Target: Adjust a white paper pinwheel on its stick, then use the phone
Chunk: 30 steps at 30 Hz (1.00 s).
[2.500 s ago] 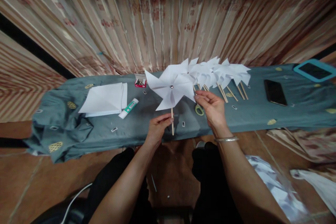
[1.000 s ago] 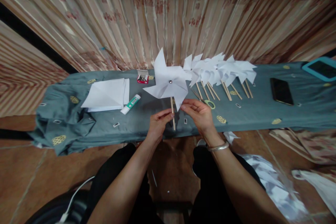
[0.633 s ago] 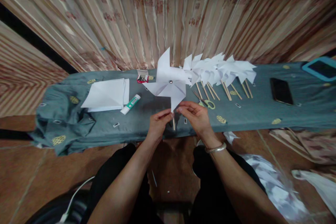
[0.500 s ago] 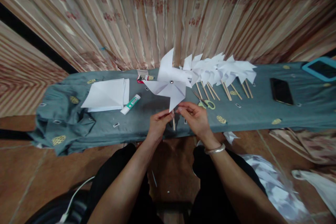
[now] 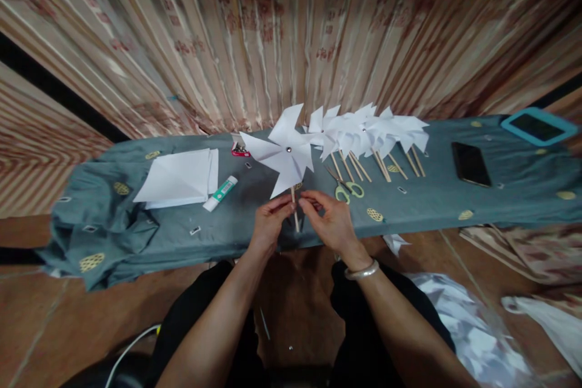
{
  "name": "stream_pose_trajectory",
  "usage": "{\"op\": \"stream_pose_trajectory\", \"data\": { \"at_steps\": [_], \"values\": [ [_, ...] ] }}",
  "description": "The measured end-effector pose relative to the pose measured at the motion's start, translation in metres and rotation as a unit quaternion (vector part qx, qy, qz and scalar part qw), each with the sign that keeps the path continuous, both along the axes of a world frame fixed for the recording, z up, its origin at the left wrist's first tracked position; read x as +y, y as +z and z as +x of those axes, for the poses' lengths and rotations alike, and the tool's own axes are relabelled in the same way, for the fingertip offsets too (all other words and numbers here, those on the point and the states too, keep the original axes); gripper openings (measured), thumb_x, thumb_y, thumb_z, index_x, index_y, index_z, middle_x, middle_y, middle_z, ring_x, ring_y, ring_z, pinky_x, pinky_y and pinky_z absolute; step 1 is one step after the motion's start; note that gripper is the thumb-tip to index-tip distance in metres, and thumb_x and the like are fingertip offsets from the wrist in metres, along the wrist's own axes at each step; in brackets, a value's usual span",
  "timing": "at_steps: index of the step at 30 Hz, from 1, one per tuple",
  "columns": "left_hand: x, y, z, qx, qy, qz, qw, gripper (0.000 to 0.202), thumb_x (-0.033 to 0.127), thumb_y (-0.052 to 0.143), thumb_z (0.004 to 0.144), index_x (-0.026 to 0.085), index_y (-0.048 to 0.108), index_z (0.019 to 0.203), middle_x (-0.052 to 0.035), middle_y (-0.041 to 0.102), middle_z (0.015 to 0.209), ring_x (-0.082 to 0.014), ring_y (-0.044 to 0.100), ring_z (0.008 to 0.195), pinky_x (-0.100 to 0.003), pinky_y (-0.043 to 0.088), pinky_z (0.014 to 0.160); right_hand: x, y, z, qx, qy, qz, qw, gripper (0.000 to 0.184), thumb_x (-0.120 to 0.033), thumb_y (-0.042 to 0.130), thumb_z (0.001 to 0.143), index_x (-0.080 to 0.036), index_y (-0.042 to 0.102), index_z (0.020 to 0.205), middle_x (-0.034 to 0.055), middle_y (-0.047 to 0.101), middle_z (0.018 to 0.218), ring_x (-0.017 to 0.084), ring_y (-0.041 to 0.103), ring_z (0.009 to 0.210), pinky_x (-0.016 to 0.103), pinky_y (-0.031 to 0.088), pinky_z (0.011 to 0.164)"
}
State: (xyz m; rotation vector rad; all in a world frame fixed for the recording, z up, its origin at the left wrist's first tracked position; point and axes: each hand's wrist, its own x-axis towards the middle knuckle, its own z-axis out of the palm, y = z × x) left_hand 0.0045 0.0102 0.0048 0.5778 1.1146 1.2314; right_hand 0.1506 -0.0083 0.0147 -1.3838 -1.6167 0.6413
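A white paper pinwheel (image 5: 297,154) with a silver pin head at its centre stands above the table, facing me. My left hand (image 5: 269,221) pinches its wooden stick (image 5: 296,218) just below the blades. Close to the stick's right side is my right hand (image 5: 331,218), its thumb and forefinger drawn together. Whether those fingertips touch the stick or hold something small, I cannot tell. Green-handled scissors (image 5: 349,190) lie partly spread beyond my right hand. Several finished pinwheels (image 5: 395,130) lie overlapping in a row behind them, sticks toward me.
Left on the cloth-covered table (image 5: 182,233) are a stack of white paper (image 5: 177,176), a glue stick (image 5: 220,194) and a small red box (image 5: 240,145) of pins. A black phone (image 5: 471,163) and blue-framed tablet (image 5: 539,125) lie right. A clear bag (image 5: 473,327) of white paper pieces sits below.
The pinwheel's blades have turned, and it now appears slightly lower and further left. Both hands stay near its stick. The whole view has shifted a little.
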Motion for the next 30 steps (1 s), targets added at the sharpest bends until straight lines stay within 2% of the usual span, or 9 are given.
{"op": "stream_pose_trajectory", "data": {
  "at_steps": [4, 7, 10, 14, 21, 25, 30],
  "values": [
    [0.008, 0.007, 0.003, -0.009, 0.013, -0.022, 1.000, 0.044, 0.031, 0.102, 0.030, 0.022, 0.087, 0.070, -0.0027, 0.082, 0.072, -0.0123, 0.066, 0.070, -0.028, 0.050, 0.077, -0.003, -0.004, 0.003, -0.002, 0.036, -0.080, 0.996, 0.024, -0.037, 0.069, 0.097, -0.020, 0.080, 0.110, 0.0085, 0.086, 0.098, 0.023, 0.082, 0.087, 0.034, 0.062, 0.082],
    [0.013, 0.010, 0.006, -0.013, 0.011, -0.019, 1.000, 0.041, 0.030, 0.100, 0.032, 0.022, 0.087, 0.070, -0.0032, 0.083, 0.074, -0.0126, 0.065, 0.070, -0.029, 0.049, 0.077, -0.006, -0.004, 0.005, -0.010, 0.063, -0.131, 0.989, 0.020, -0.035, 0.072, 0.096, -0.019, 0.080, 0.106, 0.0085, 0.086, 0.096, 0.024, 0.082, 0.086, 0.033, 0.061, 0.079],
    [0.017, 0.010, 0.009, -0.012, 0.005, -0.018, 1.000, 0.041, 0.031, 0.100, 0.034, 0.022, 0.087, 0.072, -0.0053, 0.085, 0.080, -0.0130, 0.064, 0.071, -0.029, 0.048, 0.075, -0.006, -0.002, 0.007, -0.007, 0.064, -0.154, 0.986, 0.012, -0.030, 0.073, 0.095, -0.021, 0.080, 0.099, 0.0063, 0.086, 0.092, 0.023, 0.082, 0.084, 0.031, 0.060, 0.077],
    [0.020, 0.010, 0.014, -0.020, 0.001, -0.016, 1.000, 0.044, 0.033, 0.102, 0.033, 0.021, 0.087, 0.073, -0.0068, 0.086, 0.085, -0.0135, 0.065, 0.075, -0.028, 0.046, 0.074, -0.004, -0.002, 0.009, 0.001, 0.052, -0.153, 0.987, 0.008, -0.027, 0.073, 0.093, -0.022, 0.079, 0.091, 0.0038, 0.085, 0.086, 0.021, 0.081, 0.081, 0.029, 0.059, 0.076],
    [0.024, 0.007, 0.020, -0.061, -0.004, -0.028, 0.998, 0.052, 0.033, 0.105, 0.032, 0.022, 0.088, 0.080, -0.0037, 0.084, 0.081, -0.0145, 0.070, 0.078, -0.030, 0.051, 0.080, 0.013, -0.009, 0.015, 0.020, 0.013, -0.148, 0.989, 0.009, -0.027, 0.073, 0.092, -0.023, 0.081, 0.093, 0.0048, 0.085, 0.088, 0.022, 0.080, 0.079, 0.029, 0.058, 0.071],
    [0.024, 0.002, 0.018, -0.052, -0.001, -0.030, 0.998, 0.052, 0.031, 0.104, 0.036, 0.021, 0.088, 0.085, -0.0050, 0.085, 0.087, -0.0145, 0.070, 0.079, -0.029, 0.050, 0.077, 0.031, -0.007, 0.020, -0.024, -0.023, -0.143, 0.989, 0.011, -0.029, 0.072, 0.092, -0.023, 0.081, 0.091, 0.0061, 0.086, 0.089, 0.023, 0.081, 0.081, 0.030, 0.058, 0.073],
    [0.023, -0.004, 0.012, -0.028, -0.024, -0.016, 0.999, 0.047, 0.031, 0.101, 0.047, 0.022, 0.089, 0.091, -0.0076, 0.086, 0.095, -0.0136, 0.071, 0.080, -0.027, 0.051, 0.076, 0.051, -0.002, 0.025, -0.114, -0.049, -0.137, 0.983, 0.015, -0.030, 0.069, 0.093, -0.023, 0.082, 0.090, 0.0053, 0.084, 0.086, 0.023, 0.079, 0.078, 0.030, 0.054, 0.071]
  ]
}}
